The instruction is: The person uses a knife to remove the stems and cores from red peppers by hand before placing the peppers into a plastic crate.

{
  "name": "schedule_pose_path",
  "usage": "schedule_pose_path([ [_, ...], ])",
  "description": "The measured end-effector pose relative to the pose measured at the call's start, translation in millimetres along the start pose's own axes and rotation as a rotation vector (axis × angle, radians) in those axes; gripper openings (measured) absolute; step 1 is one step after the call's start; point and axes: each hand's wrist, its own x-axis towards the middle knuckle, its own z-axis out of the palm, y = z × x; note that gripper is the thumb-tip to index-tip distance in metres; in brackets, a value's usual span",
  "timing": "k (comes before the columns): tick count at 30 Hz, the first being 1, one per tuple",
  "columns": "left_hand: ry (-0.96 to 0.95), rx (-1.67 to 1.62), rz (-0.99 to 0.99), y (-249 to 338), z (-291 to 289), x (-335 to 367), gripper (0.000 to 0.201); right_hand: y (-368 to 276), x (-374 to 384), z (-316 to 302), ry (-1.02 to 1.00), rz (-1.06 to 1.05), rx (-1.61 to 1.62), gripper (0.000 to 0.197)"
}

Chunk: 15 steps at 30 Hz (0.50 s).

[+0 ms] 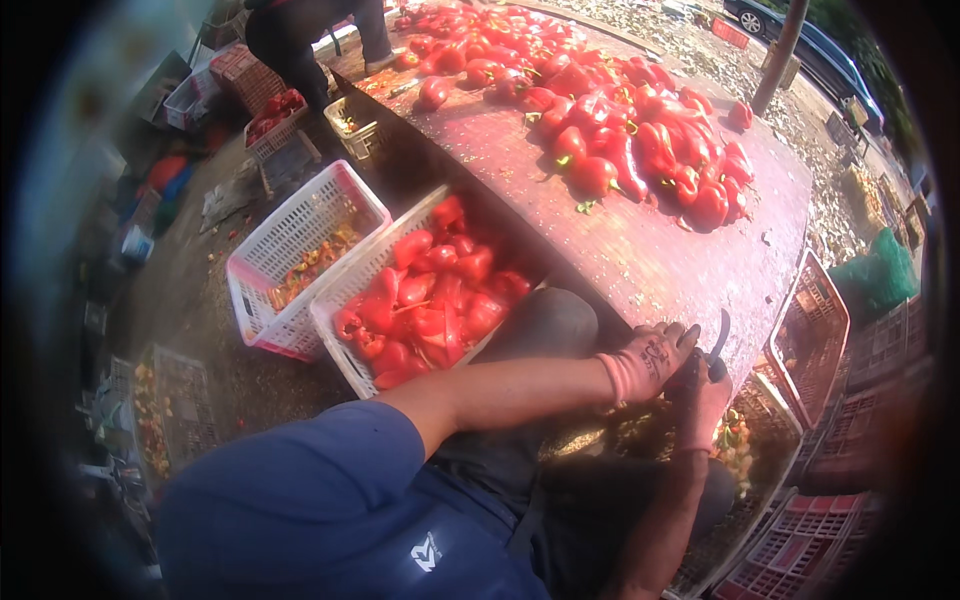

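Observation:
Both my hands wear pink work gloves with dark fingertips and meet at the near edge of the pink tabletop. In my right hand is a small knife, its dark curved blade pointing up and away over the table. My left hand lies just left of it, fingers stretched toward the right hand and a little apart. Whatever lies between the two palms is hidden. A big heap of red peppers covers the table's far part. Left of my knee, a white crate holds red peppers.
Another white crate with pepper scraps stands left of the full one. Below my hands is a crate of green-and-pale trimmings. Red crates stack at the right. A person in dark trousers stands beyond the table's far left.

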Motion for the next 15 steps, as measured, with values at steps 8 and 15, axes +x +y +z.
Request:
schedule_pose_path([
  [8, 0.067, -0.333, 0.061, -18, 15, 1, 0.090, -21, -9, 1, -0.049, 0.098, 0.079, 0.024],
  [15, 0.201, -0.555, 0.096, -27, 13, 1, 0.079, -38, -15, 0, -0.056, 0.079, 0.040, 0.022],
])
